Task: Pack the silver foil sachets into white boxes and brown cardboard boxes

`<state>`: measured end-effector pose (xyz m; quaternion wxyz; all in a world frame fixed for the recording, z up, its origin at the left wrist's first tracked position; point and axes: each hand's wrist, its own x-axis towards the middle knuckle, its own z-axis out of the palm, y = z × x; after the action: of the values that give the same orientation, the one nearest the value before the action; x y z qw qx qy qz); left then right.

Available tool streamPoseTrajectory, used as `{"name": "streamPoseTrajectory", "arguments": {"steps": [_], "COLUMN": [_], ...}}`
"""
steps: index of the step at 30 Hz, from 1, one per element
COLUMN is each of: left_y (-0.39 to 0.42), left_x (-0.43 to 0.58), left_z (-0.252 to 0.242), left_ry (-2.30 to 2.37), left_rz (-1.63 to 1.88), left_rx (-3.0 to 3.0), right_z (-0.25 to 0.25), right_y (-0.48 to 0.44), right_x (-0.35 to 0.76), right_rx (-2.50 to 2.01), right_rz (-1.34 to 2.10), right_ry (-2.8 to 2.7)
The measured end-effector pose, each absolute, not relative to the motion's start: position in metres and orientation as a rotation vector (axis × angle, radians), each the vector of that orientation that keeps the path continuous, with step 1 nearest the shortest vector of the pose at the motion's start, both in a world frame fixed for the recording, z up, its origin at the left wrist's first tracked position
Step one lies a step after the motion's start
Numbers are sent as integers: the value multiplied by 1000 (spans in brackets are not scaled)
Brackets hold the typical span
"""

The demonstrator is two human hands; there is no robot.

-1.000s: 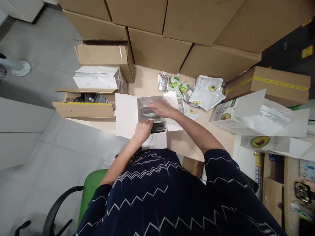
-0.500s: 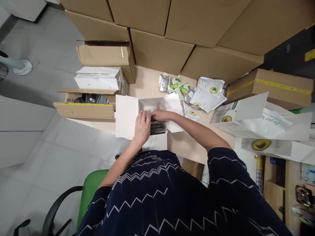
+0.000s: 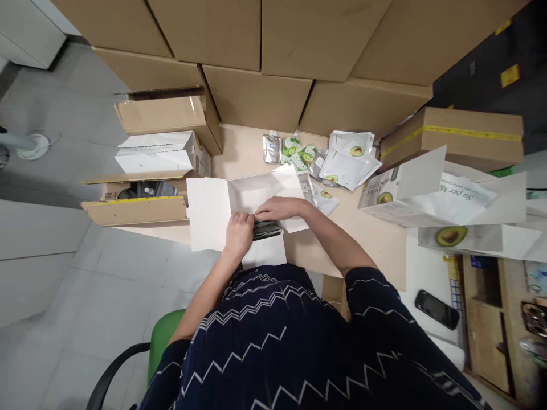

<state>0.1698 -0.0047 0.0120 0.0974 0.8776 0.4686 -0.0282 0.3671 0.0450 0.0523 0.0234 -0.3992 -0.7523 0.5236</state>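
An open white carton (image 3: 269, 250) stands at the table's near edge with its flaps spread out. In its near part a row of dark, flat pouches (image 3: 267, 229) is packed upright, while the white inside shows in the far part. At the carton's left side my left hand (image 3: 239, 232) is closed, its fingers curled over the left end of the pouches. Reaching in from the right, my right hand (image 3: 280, 208) is closed along the back of the row, its fingertips meeting my left fingers. The thumb and undersides of the right fingers are hidden.
Silver and green pouches (image 3: 299, 154) and white avocado packets (image 3: 350, 156) lie behind the carton. Opened boxes (image 3: 158, 114) stand at left, open white cartons (image 3: 401, 205) at right. Stacked cardboard boxes (image 3: 256, 94) wall off the back. A phone (image 3: 436, 309) lies at lower right.
The view has shifted, bringing the phone into sight. My right hand has come from deeper inside the carton to the pouches' back edge; my left fingers have curled tighter.
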Motion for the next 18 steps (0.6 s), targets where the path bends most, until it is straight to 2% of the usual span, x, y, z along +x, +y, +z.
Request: {"name": "streamPoseTrajectory", "arguments": {"steps": [3, 7, 9, 13, 18], "left_y": [-4, -4, -4, -4, -5], "left_x": [169, 169, 170, 170, 170], "left_z": [9, 8, 9, 11, 12], "left_ry": [1397, 1399, 1391, 1379, 1377], "left_rz": [-61, -39, -47, -52, -64], "left_rx": [2609, 2604, 2599, 2589, 2610], "right_z": [48, 7, -25, -80, -99], "right_y": [41, 33, 22, -10, -30], "right_x": [411, 468, 479, 465, 445], "right_rx": [-1313, -1746, -1960, -2246, -2332], "right_rz": [1543, 938, 777, 786, 630], "right_ry": [-1680, -1215, -1338, -1844, -1993]}}
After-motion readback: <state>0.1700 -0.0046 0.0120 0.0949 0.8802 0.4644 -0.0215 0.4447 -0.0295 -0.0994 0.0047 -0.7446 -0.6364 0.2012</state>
